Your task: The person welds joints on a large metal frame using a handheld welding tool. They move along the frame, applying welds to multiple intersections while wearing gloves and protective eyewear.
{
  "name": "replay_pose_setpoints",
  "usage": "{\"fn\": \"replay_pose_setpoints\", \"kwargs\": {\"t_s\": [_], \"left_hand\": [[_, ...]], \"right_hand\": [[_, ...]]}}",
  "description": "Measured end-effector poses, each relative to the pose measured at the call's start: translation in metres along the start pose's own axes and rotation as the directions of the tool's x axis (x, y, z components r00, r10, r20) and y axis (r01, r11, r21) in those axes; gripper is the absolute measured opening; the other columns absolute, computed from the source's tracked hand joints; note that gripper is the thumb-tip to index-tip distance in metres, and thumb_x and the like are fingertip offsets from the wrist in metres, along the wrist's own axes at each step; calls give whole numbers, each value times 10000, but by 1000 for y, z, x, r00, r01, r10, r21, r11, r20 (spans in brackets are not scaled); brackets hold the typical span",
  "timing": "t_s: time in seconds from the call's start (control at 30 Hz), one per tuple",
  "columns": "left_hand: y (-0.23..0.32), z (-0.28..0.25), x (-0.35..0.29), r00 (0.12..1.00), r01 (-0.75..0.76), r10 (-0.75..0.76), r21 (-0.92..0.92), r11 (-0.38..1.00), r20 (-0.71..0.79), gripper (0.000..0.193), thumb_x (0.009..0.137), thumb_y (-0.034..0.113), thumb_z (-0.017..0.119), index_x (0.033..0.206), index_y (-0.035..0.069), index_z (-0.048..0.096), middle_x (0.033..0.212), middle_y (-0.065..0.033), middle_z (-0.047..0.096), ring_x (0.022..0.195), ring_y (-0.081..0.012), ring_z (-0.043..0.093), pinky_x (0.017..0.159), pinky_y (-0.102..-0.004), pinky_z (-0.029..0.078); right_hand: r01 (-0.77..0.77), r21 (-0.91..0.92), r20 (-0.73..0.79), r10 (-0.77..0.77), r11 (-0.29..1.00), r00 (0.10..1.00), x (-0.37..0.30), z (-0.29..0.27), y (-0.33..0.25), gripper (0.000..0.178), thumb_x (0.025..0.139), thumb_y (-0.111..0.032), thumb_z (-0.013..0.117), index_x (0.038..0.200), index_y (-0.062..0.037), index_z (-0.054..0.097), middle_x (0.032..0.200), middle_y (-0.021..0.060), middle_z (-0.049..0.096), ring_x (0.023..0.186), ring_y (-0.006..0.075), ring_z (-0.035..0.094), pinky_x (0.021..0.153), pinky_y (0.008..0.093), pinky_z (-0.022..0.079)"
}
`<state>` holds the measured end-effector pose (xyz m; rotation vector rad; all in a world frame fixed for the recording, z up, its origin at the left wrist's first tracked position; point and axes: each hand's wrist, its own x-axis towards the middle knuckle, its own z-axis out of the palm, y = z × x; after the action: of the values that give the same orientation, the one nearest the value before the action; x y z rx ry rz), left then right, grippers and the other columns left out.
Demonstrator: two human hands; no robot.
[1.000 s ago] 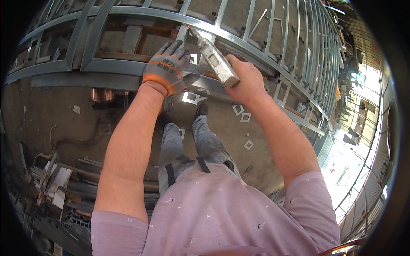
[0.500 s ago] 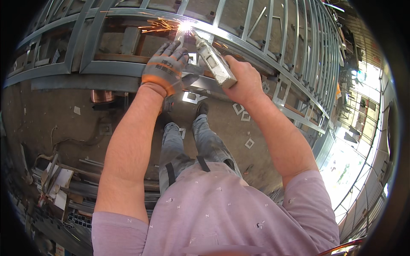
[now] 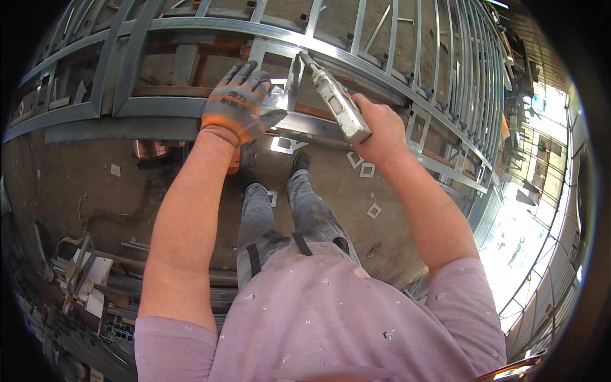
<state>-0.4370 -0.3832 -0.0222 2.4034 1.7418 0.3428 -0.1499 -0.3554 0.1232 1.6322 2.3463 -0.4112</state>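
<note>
My right hand (image 3: pixel 384 130), bare, grips a boxy silver welding gun (image 3: pixel 342 109). Its nozzle points up and left, close to the long rail of a metal frame (image 3: pixel 254 28), and no spark shows at the tip. A short shiny crosspiece (image 3: pixel 293 83) runs between two of the frame's rails, just left of the nozzle. My left hand (image 3: pixel 234 105) wears a grey glove with an orange cuff. Its fingers are stretched out over the frame's near part, left of that crosspiece, with nothing held.
Upright bars (image 3: pixel 417 57) of the frame fill the far right. Square metal plates (image 3: pixel 374 211) are scattered on the floor. Below the frame are a copper-coloured spool (image 3: pixel 149 149) and an orange tool (image 3: pixel 234 162). Scrap (image 3: pixel 94 280) and metal tubes lie at the lower left.
The bright arc and flying sparks have gone out. The welding gun has shifted right and down, off the weld spot. My left hand has moved slightly left, away from the crosspiece.
</note>
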Motion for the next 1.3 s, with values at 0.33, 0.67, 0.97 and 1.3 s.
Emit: {"fn": "replay_pose_setpoints", "kwargs": {"t_s": [0.33, 0.67, 0.97, 1.3], "left_hand": [[-1, 4, -2, 1000, 1, -2, 79, 997, 13, 784, 949, 779, 652, 1378, 132, 766, 1554, -47, 686, 1576, -271, 504, 1349, -448, 344], [-1, 1, 0, 1000, -9, 10, 53, 999, -17, 744, 927, 751, 702, 1349, 144, 783, 1542, -44, 693, 1536, -297, 548, 1340, -458, 363], [-3, 5, -1, 996, -30, 32, 24, 999, -84, 691, 914, 706, 736, 1287, 128, 806, 1518, -63, 703, 1480, -324, 600, 1321, -461, 394], [0, -8, 1, 998, -16, 15, 26, 1000, 56, 750, 957, 701, 678, 1413, 110, 750, 1590, -80, 658, 1551, -322, 527, 1351, -457, 341]], "right_hand": [[-52, -39, 31, 53, 998, 998, 10, -2, 0, 589, 809, -182, 847, 1370, -167, 668, 1090, 158, 806, 1076, 404, 765, 915, 545, 619], [-65, -23, 30, 66, 998, 997, 10, -6, -2, 521, 833, -179, 841, 1326, -149, 677, 1103, 165, 807, 1094, 405, 766, 925, 537, 620], [-84, -55, 79, 88, 995, 993, 13, -12, -6, 479, 839, -178, 844, 1290, -135, 690, 1087, 164, 810, 1089, 401, 770, 922, 534, 623], [-99, -45, 71, 102, 994, 992, 12, -14, -7, 492, 843, -190, 836, 1317, -162, 708, 1090, 164, 813, 1087, 402, 772, 925, 537, 621]]}}
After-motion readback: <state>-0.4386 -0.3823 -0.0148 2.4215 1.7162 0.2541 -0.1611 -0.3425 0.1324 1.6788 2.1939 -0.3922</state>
